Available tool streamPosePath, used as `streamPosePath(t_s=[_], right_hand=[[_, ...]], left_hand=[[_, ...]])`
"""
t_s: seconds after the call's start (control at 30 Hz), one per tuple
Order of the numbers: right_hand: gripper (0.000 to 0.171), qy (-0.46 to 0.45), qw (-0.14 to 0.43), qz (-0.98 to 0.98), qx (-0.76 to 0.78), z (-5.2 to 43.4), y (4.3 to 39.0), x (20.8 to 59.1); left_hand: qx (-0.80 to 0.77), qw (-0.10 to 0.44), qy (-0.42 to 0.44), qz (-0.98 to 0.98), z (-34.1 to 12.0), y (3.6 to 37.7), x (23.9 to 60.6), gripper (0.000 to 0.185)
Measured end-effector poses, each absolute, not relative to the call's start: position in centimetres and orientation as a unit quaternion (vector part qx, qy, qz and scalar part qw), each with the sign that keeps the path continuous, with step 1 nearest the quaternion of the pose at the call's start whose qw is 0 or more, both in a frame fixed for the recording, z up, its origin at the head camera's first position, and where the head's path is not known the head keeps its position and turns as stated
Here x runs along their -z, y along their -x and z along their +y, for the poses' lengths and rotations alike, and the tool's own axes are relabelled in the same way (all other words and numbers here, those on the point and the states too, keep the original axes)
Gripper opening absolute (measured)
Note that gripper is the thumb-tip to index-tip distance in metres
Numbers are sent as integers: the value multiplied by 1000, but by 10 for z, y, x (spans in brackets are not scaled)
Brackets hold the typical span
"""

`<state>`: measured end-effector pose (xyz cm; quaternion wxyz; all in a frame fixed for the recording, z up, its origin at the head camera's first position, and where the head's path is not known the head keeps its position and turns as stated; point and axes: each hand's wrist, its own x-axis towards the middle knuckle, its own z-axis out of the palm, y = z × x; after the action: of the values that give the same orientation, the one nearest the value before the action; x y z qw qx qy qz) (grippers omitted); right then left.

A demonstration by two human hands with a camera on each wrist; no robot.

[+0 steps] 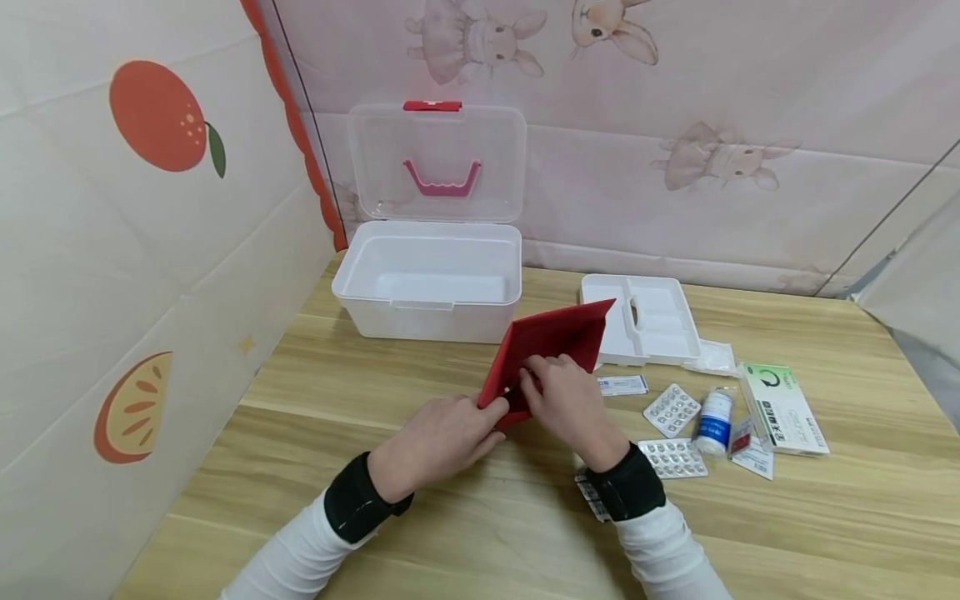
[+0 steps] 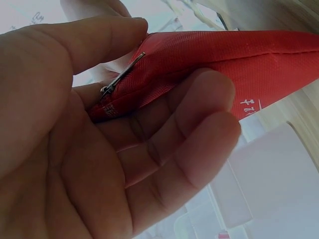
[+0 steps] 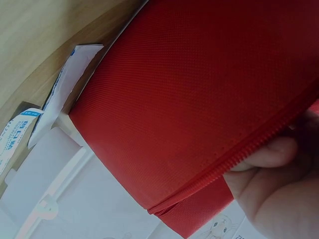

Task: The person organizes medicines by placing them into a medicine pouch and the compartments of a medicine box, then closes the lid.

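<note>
A red zippered pouch [image 1: 558, 337] is held up tilted over the table, its mouth gaping toward the person. My left hand [image 1: 442, 437] grips its lower left corner, the thumb beside the metal zipper pull [image 2: 122, 74] and the fingers bent along the outside. My right hand [image 1: 566, 400] reaches into the mouth with bent fingers. In the right wrist view, part of that hand shows beside the zipper edge [image 3: 229, 164], its fingertips hidden; I cannot tell whether they pinch anything.
Behind stands an open white box [image 1: 427, 321] with a raised clear lid. A divided white tray [image 1: 667, 312] lies at the back right. Nearby are blister packs [image 1: 672, 410], a blue-labelled white bottle [image 1: 713, 423], a green-and-white box [image 1: 786, 410] and small packets.
</note>
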<state>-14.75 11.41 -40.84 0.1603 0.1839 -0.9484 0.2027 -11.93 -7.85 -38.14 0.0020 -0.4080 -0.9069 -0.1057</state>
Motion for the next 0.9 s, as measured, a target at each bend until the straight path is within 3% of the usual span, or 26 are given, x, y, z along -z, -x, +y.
streamPosePath(t_s=[0.9], right_hand=[[12,-190,175,-940,-222,118,144,397]], left_hand=[[109,-11,400,-910,-79,120,380,23]])
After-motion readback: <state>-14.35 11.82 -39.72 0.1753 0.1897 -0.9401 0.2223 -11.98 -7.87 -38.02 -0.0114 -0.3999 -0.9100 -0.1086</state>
